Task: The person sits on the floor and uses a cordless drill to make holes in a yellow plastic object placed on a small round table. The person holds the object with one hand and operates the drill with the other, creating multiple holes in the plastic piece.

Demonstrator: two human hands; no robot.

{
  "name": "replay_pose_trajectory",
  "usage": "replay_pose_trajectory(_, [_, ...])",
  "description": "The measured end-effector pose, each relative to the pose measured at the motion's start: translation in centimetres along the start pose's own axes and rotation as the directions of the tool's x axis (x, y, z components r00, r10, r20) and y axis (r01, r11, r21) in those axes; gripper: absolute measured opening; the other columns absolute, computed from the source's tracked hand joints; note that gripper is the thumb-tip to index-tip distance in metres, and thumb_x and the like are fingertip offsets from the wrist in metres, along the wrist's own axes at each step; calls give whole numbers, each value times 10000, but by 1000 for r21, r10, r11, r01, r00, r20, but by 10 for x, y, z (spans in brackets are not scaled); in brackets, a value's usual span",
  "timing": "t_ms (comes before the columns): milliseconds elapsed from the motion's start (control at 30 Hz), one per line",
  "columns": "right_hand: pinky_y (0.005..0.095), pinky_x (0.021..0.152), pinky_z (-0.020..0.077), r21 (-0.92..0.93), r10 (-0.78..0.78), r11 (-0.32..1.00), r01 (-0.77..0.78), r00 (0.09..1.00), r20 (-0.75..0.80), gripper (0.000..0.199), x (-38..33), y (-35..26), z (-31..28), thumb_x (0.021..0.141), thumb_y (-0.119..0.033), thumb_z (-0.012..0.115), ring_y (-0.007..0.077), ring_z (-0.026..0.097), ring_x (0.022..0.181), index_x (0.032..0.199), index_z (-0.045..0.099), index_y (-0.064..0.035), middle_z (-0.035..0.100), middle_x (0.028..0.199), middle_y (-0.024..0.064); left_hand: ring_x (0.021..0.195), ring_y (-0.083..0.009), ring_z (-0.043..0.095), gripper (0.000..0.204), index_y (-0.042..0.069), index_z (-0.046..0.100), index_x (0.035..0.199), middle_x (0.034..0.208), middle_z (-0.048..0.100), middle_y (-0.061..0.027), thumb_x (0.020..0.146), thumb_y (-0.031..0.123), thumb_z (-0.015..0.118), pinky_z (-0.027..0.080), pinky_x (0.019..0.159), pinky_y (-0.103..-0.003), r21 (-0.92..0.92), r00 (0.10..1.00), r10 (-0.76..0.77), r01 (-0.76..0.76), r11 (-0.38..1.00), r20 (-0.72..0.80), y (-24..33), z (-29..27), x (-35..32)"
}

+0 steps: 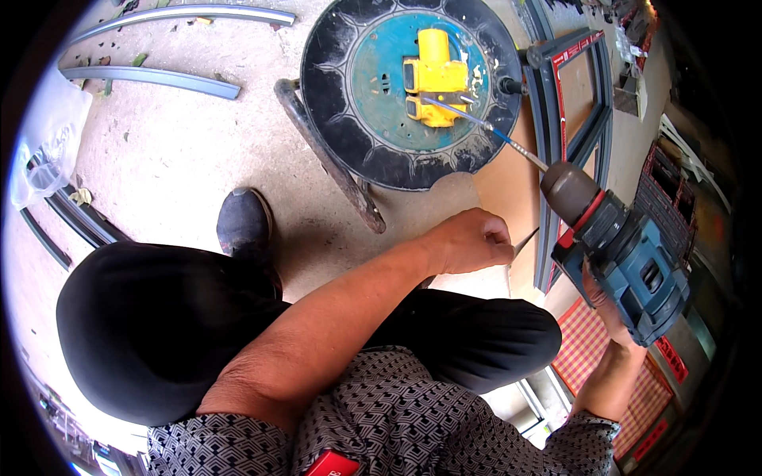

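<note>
My right hand (609,308) is wrapped round the handle of a blue and black cordless drill (635,258). A long thin bit (500,136) sticks out of its chuck toward the upper left, its tip over a round stool. My left hand (476,240) is closed, thumb and fingers together, next to a dark grey window frame (546,214). A thin dark pointed sliver shows by its fingertips; whether the fingers hold it I cannot tell. On the stool (337,131), with its black rim and teal middle, sits a yellow tool-like object (439,78) with black parts.
More grey framing with red tape (562,103) leans at the right, beside a brown board (508,178). Metal strips (159,77) lie on the concrete floor at upper left. A clear plastic bag (51,135) is at far left. Red checked cloth (583,337) lies at lower right.
</note>
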State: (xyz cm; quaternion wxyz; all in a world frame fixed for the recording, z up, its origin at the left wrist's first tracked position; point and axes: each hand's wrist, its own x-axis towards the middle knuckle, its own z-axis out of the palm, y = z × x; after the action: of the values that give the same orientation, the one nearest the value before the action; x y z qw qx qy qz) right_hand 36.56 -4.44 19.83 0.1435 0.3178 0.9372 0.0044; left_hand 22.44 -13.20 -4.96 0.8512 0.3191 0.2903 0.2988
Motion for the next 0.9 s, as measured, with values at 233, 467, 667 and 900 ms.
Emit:
replay_pose_trajectory(233, [338, 971, 602, 640, 344, 701, -315, 935, 84, 471, -14, -7, -6, 868, -105, 899, 204, 763, 1132, 1309, 741, -52, 785, 1261, 82, 898, -114, 643, 259, 20, 764, 1080, 942, 725, -28, 985, 261, 750, 538, 844, -309, -26, 1000, 18, -18, 1000, -12, -3, 1, 5])
replay_pose_trajectory(467, [363, 960, 621, 413, 244, 817, -402, 890, 385, 465, 69, -27, -57, 881, -154, 882, 232, 771, 1071, 1294, 726, -9, 778, 1241, 129, 939, -234, 732, 329, 8, 788, 1047, 999, 791, -121, 906, 304, 762, 573, 886, -366, -78, 998, 16, -20, 997, -53, -1, 1, 7])
replay_pose_trajectory(667, [369, 967, 618, 361, 122, 886, -292, 896, 426, 481, 97, -10, -51, 869, -148, 892, 243, 771, 1081, 1301, 726, -17, 777, 1248, 129, 935, -232, 727, 327, 13, 787, 1050, 998, 788, -114, 904, 303, 750, 570, 879, -369, -47, 1000, -22, 22, 999, -20, 6, -1, 7])
replay_pose_trajectory(900, [377, 975, 614, 351, 45, 909, -226, 889, 455, 500, 118, 4, -42, 855, -140, 903, 254, 770, 1091, 1309, 727, -26, 775, 1257, 128, 916, -235, 717, 311, 14, 791, 1029, 968, 785, -120, 901, 289, 723, 568, 863, -372, -12, 999, 10, -11, 1000, -48, 8, -6, 6])
